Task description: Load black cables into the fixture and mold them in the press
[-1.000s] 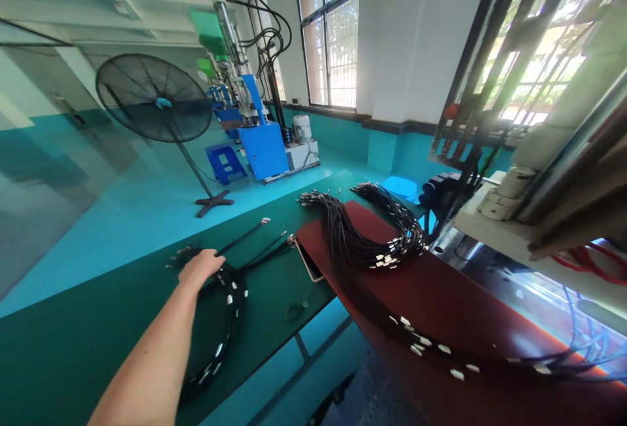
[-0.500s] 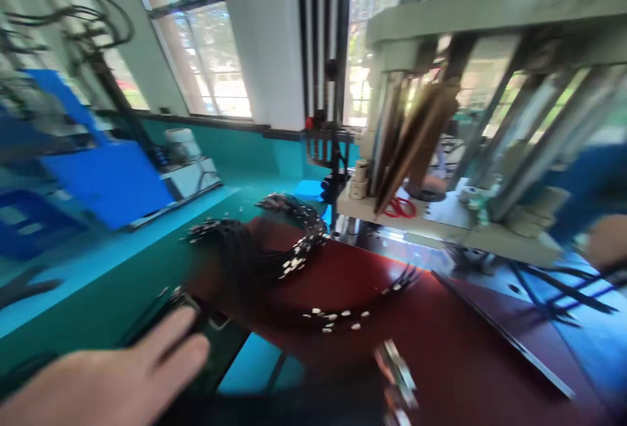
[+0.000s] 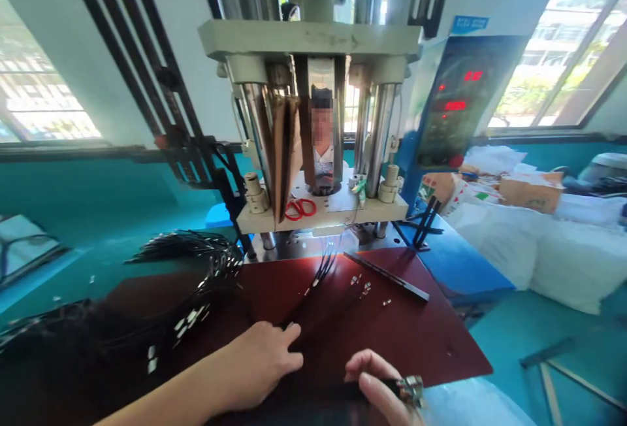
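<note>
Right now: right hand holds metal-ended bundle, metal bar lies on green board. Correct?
Wrong colour: the board is dark red, as the head view shows. The metal bar does lie on it; the right hand holds the metal-ended bundle.

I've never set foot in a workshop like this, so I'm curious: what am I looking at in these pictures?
One camera worn on a person's head takes every picture, facing forward and down. Ahead stands a cream-coloured metal machine with upright steel columns; red looped handles rest on its lower plate. In front is a smooth reddish-brown work surface, with black cables bearing pale pieces at picture left and a long, thin silvery bar right of centre. The wearer's bare right hand holds what looks like a dark cable bundle with shiny metal ends. The bare left hand is low over the surface; whether it grips anything is unclear.
</note>
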Action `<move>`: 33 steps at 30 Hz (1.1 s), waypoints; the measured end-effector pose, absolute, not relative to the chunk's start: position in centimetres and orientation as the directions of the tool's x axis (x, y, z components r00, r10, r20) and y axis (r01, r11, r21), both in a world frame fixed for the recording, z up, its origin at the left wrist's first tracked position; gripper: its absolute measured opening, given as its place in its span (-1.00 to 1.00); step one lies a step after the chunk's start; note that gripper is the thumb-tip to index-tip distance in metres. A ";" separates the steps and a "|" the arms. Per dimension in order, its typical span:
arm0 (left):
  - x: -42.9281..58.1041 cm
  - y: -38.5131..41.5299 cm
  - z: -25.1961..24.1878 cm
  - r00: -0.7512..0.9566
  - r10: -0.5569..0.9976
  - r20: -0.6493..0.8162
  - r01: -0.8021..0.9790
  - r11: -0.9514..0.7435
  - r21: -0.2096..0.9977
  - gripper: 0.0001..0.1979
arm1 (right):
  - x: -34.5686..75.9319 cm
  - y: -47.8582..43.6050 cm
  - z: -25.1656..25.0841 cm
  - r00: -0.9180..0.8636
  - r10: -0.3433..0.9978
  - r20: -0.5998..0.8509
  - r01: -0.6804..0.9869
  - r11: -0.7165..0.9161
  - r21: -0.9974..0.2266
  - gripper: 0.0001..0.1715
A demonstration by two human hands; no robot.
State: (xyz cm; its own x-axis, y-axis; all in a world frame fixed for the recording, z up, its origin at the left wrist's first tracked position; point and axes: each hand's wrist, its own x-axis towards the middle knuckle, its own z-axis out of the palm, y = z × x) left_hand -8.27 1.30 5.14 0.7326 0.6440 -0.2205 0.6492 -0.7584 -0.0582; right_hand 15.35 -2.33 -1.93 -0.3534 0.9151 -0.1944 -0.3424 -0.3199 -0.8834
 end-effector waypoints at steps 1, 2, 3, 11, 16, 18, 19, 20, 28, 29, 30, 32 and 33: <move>-7.7 1.8 4.4 0.730 0.656 -0.192 0.669 -0.743 0.005 -0.84 | 15.6 -1.9 -1.6 -0.335 0.925 -0.177 -0.266 -0.273 -0.925 -0.65; -6.9 2.2 3.9 0.727 0.669 -0.154 0.684 -0.726 0.072 -0.82 | 15.8 -1.4 -1.4 -0.323 0.933 -0.159 -0.187 -0.228 -0.956 -0.66; -5.9 2.5 3.6 0.723 0.681 -0.113 0.691 -0.708 0.145 -0.76 | 15.9 -0.9 -1.1 -0.322 0.936 -0.141 -0.119 -0.188 -0.975 -0.66; 2.2 4.2 4.3 0.642 0.763 -0.074 0.643 -0.484 0.593 -0.77 | 17.5 2.9 -0.7 -0.147 0.983 0.112 -0.212 0.079 -0.974 -0.61; 2.7 5.2 3.8 0.612 0.776 -0.155 0.698 -0.438 0.567 -0.71 | 20.6 4.3 1.4 -0.084 0.973 0.213 -0.300 0.179 -0.937 -0.51; 2.9 5.5 3.6 0.595 0.791 -0.144 0.709 -0.432 0.557 -0.71 | 20.7 4.9 2.4 -0.159 0.965 0.207 -0.086 0.195 -0.977 -0.59; 3.0 5.6 3.5 0.591 0.796 -0.134 0.706 -0.430 0.563 -0.73 | 20.4 5.3 2.7 -0.195 0.963 0.188 0.007 0.193 -0.981 -0.62; 3.3 5.8 3.5 0.595 0.794 -0.126 0.690 -0.424 0.587 -0.76 | 20.0 5.7 2.9 -0.213 0.962 0.171 0.068 0.189 -0.980 -0.62; 5.9 7.2 1.5 0.657 0.730 -0.188 0.333 -0.058 0.941 -0.81 | 18.1 7.6 3.0 -0.436 0.898 -0.055 0.168 0.022 -0.986 -0.50; 6.0 7.4 1.1 0.654 0.731 -0.197 0.295 -0.007 0.955 -0.83 | 18.5 7.8 3.0 -0.480 0.872 -0.093 0.169 -0.012 -0.986 -0.48; 6.0 7.6 0.7 0.649 0.734 -0.203 0.255 0.042 0.966 -0.85 | 19.0 8.0 3.1 -0.499 0.860 -0.104 0.181 -0.014 -0.983 -0.46; 5.8 8.1 0.3 0.633 0.745 -0.209 0.174 0.126 0.977 -0.85 | 20.6 8.7 3.0 -0.438 0.898 -0.043 0.297 0.099 -0.950 -0.50; 5.6 8.4 0.2 0.628 0.750 -0.208 0.143 0.151 0.978 -0.84 | 21.4 9.0 2.8 -0.365 0.931 0.012 0.426 0.178 -0.887 -0.54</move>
